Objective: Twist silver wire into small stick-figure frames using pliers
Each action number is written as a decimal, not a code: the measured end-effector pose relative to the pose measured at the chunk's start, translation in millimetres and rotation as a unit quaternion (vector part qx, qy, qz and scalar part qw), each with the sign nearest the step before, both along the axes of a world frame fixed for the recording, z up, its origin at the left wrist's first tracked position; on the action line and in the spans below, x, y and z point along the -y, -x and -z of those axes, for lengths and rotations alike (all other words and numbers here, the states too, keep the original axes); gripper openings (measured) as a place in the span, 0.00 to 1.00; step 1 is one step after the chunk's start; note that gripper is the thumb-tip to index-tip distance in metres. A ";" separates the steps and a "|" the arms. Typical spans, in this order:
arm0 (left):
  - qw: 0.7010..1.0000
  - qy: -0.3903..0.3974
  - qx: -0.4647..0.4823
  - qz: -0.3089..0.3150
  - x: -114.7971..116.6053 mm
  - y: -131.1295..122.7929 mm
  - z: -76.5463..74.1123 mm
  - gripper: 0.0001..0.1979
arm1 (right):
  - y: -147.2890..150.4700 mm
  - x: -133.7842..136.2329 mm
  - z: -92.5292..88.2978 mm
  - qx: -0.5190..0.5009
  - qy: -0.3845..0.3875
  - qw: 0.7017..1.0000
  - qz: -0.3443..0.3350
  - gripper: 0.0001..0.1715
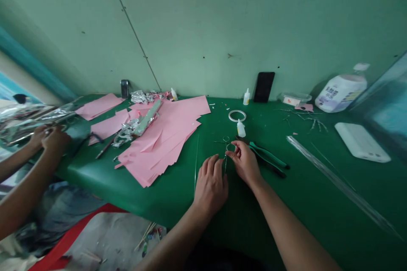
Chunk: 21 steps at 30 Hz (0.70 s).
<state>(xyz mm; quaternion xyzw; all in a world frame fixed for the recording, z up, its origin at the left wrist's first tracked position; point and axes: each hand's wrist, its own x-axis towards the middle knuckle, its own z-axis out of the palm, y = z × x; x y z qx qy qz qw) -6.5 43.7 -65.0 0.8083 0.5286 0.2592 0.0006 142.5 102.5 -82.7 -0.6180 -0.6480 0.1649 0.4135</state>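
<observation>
Head view, right hand (244, 164) pinching wire loop (226, 139)

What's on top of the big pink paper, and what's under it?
Crumpled foil and a foil-wrapped strip lie on the pink paper; anything beneath the paper is covered, so it cannot be seen.

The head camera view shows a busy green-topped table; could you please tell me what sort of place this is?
It looks like a handicraft workshop, judging by the cut pink paper sheets, the thin bent wire and the green-handled pliers lying on the green table.
</observation>
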 end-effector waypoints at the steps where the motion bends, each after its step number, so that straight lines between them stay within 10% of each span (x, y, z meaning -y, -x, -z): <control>1: 1.000 0.005 -0.009 0.000 -0.4 -0.1 0.4 0.21 | 1.0 1.5 -2.2 0.012 0.006 1.000 0.007 0.25; 21: 0.990 0.059 -0.126 0.032 -1.4 -2.2 -2.8 0.22 | 13.1 16.1 -29.0 0.226 0.136 0.963 0.060 0.13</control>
